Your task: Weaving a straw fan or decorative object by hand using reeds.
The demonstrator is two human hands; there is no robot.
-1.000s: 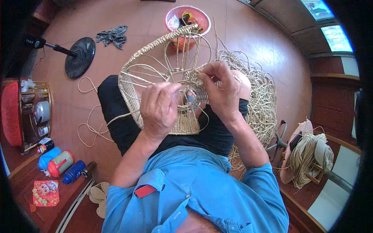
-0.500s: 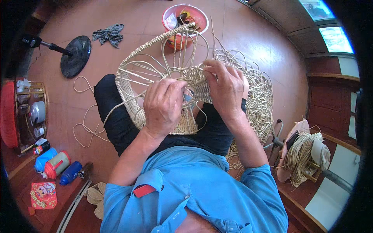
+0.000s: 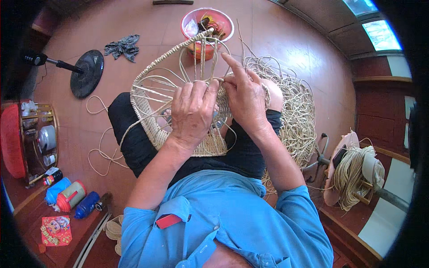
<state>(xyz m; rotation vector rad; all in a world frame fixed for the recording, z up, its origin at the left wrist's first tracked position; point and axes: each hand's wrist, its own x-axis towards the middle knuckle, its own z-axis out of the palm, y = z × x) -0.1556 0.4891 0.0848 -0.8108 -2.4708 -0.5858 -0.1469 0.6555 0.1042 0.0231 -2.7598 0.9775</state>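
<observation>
A half-round woven straw piece (image 3: 151,130) lies across my lap, with a wrapped, curved rim and open spoke-like cords running from the rim toward its middle. Over that middle, my left hand (image 3: 193,112) is closed, its thumb and forefinger pinching a straw cord. My right hand (image 3: 246,100) is just beside it, thumb and a finger pressed together on the cord, while the forefinger stretches up and away. The fingertips of both hands nearly meet. Knuckles hide much of the weave beneath and the exact path of the cord.
Loose straw cord (image 3: 297,120) is heaped to my right, near a cord-laden stand (image 3: 351,176). A red-and-white bucket (image 3: 228,29) stands ahead. To the left are a round black stand base (image 3: 86,73), a grey cloth (image 3: 123,47), bottles (image 3: 71,195) and a small rack (image 3: 39,138).
My right hand has shifted left and slightly down, closer to my left hand, and its forefinger now extends upward. The left hand has turned a little, knuckles upward. The whole view has shifted slightly.
</observation>
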